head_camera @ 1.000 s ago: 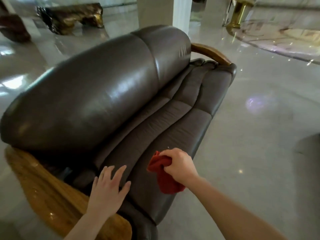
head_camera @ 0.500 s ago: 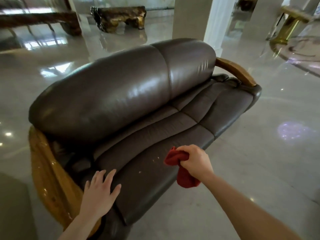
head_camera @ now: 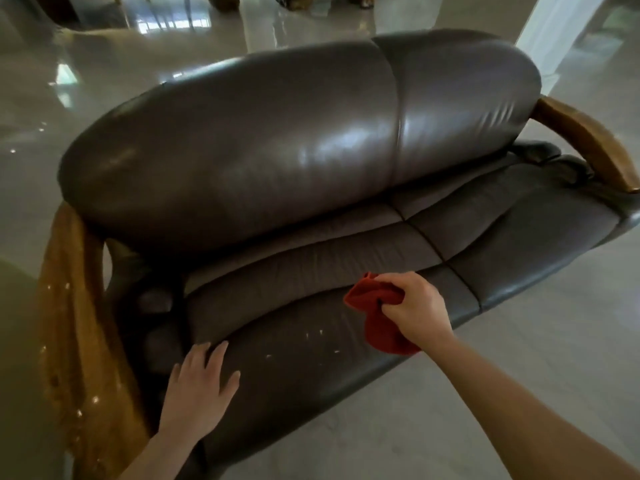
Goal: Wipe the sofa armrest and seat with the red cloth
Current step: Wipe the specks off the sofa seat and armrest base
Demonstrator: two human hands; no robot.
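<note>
A dark brown leather sofa fills the view, with a rounded backrest (head_camera: pixel 294 133) and a long seat (head_camera: pixel 346 271). Its near wooden armrest (head_camera: pixel 72 323) curves down at the left; the far wooden armrest (head_camera: pixel 588 140) is at the right. My right hand (head_camera: pixel 415 306) grips a bunched red cloth (head_camera: pixel 377 317) over the front part of the seat, with cloth hanging below the fist. My left hand (head_camera: pixel 201 386) lies flat, fingers spread, on the seat's near front corner beside the left armrest. Small pale specks (head_camera: pixel 311 336) dot the seat between my hands.
Glossy pale stone floor (head_camera: pixel 502 358) surrounds the sofa. A white column (head_camera: pixel 554 26) stands behind the sofa's right end. Dark wooden furniture (head_camera: pixel 294 0) shows at the top edge, far behind the backrest.
The view has swung round, so the sofa now lies more squarely across it. My right hand with the cloth sits farther along the seat front; my left hand stays flat near the left armrest.
</note>
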